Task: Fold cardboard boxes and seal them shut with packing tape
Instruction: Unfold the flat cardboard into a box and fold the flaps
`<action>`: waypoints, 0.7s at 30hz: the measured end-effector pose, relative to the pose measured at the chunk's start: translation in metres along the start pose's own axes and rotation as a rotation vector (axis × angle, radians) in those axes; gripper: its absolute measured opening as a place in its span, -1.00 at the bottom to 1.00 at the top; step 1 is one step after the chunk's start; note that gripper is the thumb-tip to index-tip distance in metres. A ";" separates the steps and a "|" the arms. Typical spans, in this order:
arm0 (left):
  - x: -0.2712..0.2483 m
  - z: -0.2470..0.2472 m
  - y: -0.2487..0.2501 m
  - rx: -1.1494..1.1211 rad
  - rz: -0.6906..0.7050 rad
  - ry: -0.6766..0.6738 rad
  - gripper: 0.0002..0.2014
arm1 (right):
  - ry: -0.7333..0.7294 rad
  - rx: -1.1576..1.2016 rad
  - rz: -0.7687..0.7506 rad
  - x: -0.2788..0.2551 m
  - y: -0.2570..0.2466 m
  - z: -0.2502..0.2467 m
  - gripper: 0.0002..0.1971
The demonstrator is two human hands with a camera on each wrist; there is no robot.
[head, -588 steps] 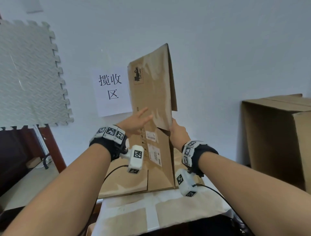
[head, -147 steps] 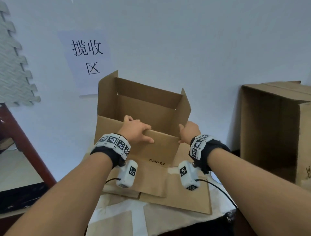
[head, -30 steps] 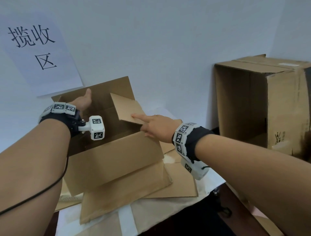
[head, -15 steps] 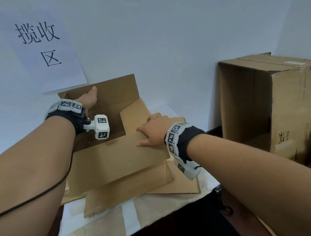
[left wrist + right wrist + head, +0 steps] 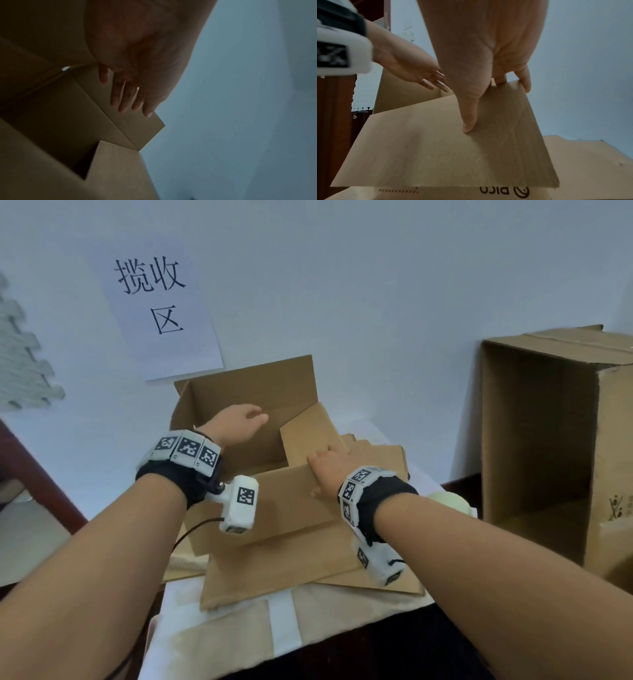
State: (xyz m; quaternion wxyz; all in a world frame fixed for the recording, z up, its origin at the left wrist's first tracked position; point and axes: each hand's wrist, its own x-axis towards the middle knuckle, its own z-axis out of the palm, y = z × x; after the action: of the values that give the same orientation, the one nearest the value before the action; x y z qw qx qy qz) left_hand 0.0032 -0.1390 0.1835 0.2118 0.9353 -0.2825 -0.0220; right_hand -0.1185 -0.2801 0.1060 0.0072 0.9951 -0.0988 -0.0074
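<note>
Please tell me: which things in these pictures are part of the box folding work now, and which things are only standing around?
In use:
- small cardboard box, open at the top
- left hand, fingers straight, inside the box
- right hand, gripping the box's near right corner

Only around:
- flat cardboard sheets under the box
- large cardboard box at the right
- paper sign on the wall
- grey foam mat on the wall

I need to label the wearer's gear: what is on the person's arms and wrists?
Both forearms are bare, with no sleeves. Each wrist has a black strap ringed with white blocks bearing black square markers. A white marked camera block hangs below each wrist, and a thin black cable trails from the left one.
</note>
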 end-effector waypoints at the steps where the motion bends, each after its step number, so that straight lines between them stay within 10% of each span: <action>1: -0.006 -0.004 -0.008 0.086 0.031 0.078 -0.57 | 0.017 0.002 0.006 0.000 -0.001 0.002 -0.53; 11: -0.062 -0.023 -0.085 0.199 0.005 0.809 -0.17 | 0.042 0.034 0.028 -0.004 -0.004 0.004 -0.51; 21: -0.073 -0.006 -0.094 -0.270 -0.055 0.824 -0.56 | 0.069 0.017 0.027 -0.003 -0.003 0.006 -0.53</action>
State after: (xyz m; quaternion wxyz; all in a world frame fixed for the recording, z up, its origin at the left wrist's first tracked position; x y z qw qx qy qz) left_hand -0.0085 -0.0263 0.1448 0.4267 0.8371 -0.1438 0.3108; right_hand -0.1209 -0.2763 0.0997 0.0025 0.9933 -0.1119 0.0281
